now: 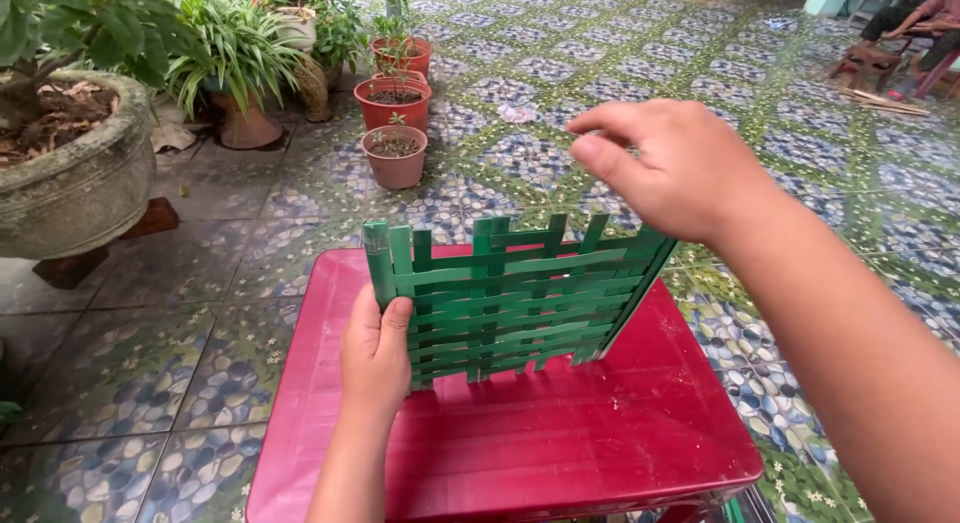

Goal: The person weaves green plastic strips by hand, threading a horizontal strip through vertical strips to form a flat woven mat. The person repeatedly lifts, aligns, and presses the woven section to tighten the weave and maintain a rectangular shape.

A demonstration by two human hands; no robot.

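A woven mat of green strips [510, 298] stands upright on its lower edge on a red plastic table [560, 443]. My left hand [375, 353] grips the mat's left side, thumb on the front face. My right hand [675, 163] hovers above the mat's upper right corner, thumb and forefinger pinched together; whether a thin strip sits between them cannot be made out. Loose strip ends stick up along the mat's top edge.
Patterned pebble-look floor tiles surround the table. Terracotta pots [394, 155] with small plants stand behind it, a large stone planter [75, 178] at far left. A seated person [915, 23] and a low stool are at the far top right.
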